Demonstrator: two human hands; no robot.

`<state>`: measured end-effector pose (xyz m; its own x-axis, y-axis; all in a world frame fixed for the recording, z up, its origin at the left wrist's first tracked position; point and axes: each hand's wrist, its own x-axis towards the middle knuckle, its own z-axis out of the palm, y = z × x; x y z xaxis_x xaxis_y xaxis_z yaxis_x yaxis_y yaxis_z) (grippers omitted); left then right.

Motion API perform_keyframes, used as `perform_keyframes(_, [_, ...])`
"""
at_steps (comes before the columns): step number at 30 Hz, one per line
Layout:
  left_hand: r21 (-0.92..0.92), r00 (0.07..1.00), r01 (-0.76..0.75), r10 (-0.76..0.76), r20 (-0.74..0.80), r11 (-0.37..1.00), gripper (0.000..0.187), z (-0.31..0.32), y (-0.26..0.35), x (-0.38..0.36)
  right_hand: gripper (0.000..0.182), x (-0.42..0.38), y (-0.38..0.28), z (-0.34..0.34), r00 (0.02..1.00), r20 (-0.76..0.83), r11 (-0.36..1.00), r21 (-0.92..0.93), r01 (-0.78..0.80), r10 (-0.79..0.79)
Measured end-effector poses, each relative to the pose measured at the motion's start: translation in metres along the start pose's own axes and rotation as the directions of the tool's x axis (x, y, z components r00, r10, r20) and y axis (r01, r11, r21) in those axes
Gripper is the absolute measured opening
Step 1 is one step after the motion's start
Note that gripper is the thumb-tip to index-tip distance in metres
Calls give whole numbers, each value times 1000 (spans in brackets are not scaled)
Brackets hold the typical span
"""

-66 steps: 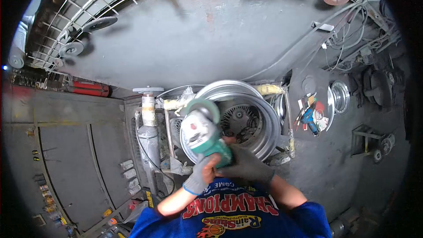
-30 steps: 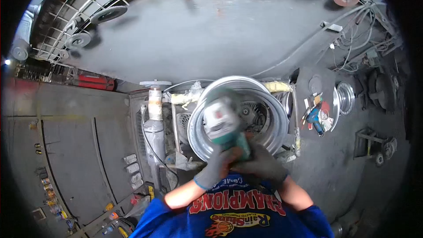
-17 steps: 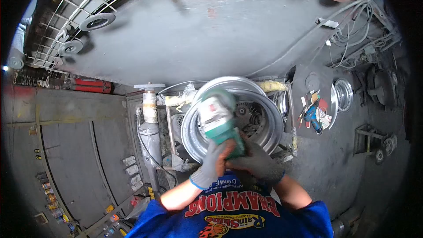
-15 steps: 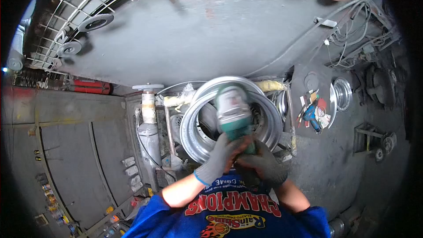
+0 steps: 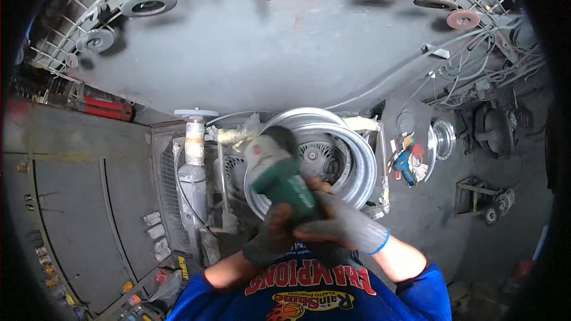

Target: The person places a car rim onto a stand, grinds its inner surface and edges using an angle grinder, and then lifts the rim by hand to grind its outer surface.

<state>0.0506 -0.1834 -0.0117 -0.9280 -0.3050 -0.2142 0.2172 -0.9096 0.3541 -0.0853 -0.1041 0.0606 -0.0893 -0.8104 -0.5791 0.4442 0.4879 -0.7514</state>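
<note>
Before a grey wall (image 5: 238,65), gripping a green power tool (image 5: 289,193) with left hand (image 5: 272,236) and right hand (image 5: 345,224), over a wheel rim (image 5: 367,172).

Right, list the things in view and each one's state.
Grinder: held at a slant; running or off, cannot tell.
Left hand: closed on the grinder.
Right hand: closed on the grinder.
Wheel rim: open side facing the camera.
Blue drill: lying down.
Pink disc: hung up.
</note>
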Motion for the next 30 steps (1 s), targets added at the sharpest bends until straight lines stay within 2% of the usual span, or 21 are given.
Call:
perform_keyframes(2, [-31, 997, -3, 1, -75, 1000, 78, 8, 17, -19, 67, 20, 7, 12, 992, 94, 952, -302, -52, 84])
perform_keyframes(3, [-48, 990, -10, 3, -143, 999, 79, 11, 23, -24, 68, 25, 22, 13, 993, 114, 948, -317, 33, 3])
perform_keyframes(4, [-60, 990, -9, 1, -141, 998, 79, 5, 22, -25, 69, 29, 35, 15, 988, 133, 936, -332, 118, -77])
perform_keyframes(7, [-13, 989, -57, 55, -139, 998, 78, 0, 22, -19, 58, 28, 34, 18, 994, 93, 976, -215, -36, 57])
perform_keyframes(9, [102, 995, 67, -59, -80, 993, 73, 6, 33, -8, 59, 13, 15, 17, 1000, -20, 998, -68, 7, -9])
perform_keyframes(10, [99, 995, 68, -60, -82, 993, 73, 6, 31, 1, 59, 7, 14, 14, 1000, -21, 998, -69, 4, -5])
perform_keyframes(12, [193, 993, 117, -111, -45, 974, 56, 8, 21, 24, 57, -11, 16, 7, 967, -242, 953, 304, 1, 76])
perform_keyframes(13, [161, 970, 240, -243, -1, 957, 45, 20, 28, 38, 57, -18, 16, 4, 931, -335, 880, 473, 35, 143])
perform_keyframes(14, [323, 969, 235, -248, -1, 917, 38, 17, 18, 52, 63, -24, 13, 2, 955, -293, 889, 450, 89, 52])
perform_keyframes(15, [476, 967, 223, -253, -1, 851, 31, 15, 7, 66, 67, -29, 22, -5, 957, -284, 847, 521, 106, 55])
perform_keyframes(17, [338, 900, 412, -436, -8, 846, 27, 46, 19, 74, 69, -36, 40, -16, 950, -312, 760, 625, 178, 33])
perform_keyframes(18, [271, 854, 504, -521, -11, 820, 25, 61, 25, 78, 71, -33, 38, -15, 947, -319, 728, 638, 250, -46])
perform_keyframes(20, [296, 827, 559, -547, -131, 774, 27, 81, 34, 75, 69, -41, 40, -19, 957, -291, 639, 735, 228, -6])
perform_keyframes(21, [297, 827, 559, -549, -125, 774, 27, 77, 36, 71, 69, -42, 37, -17, 955, -296, 641, 732, 232, -7])
perform_keyframes(23, [166, 894, 421, -439, 90, 892, 32, 59, 33, 60, 58, -45, 19, -12, 975, -221, 785, 600, 153, -21])
perform_keyframes(24, [203, 951, 299, -309, 20, 933, 43, 40, 16, 52, 63, -45, 4, -3, 982, -191, 797, 594, 114, 3])
perform_keyframes(26, [151, 987, 67, -87, 133, 986, 58, 29, 24, 32, 60, -39, -14, 6, 991, -126, 924, 382, 17, 34])
perform_keyframes(27, [283, 982, -23, -31, 185, 959, 69, 14, 30, 22, 52, -32, -29, 17, 992, -124, 986, 167, 19, 2])
perform_keyframes(28, [179, 998, -22, 10, 70, 984, 76, 14, 28, 11, 47, -22, -14, 16, 1000, 22, 922, 387, -12, 4])
perform_keyframes(29, [10, 998, 25, -26, 50, 1000, 75, 14, 34, 1, 43, -11, 0, 14, 986, 168, 815, 571, -102, 6])
perform_keyframes(30, [-159, 997, 72, -67, 36, 985, 74, 13, 42, -7, 43, 0, 15, 14, 976, 217, 688, 713, -138, -29])
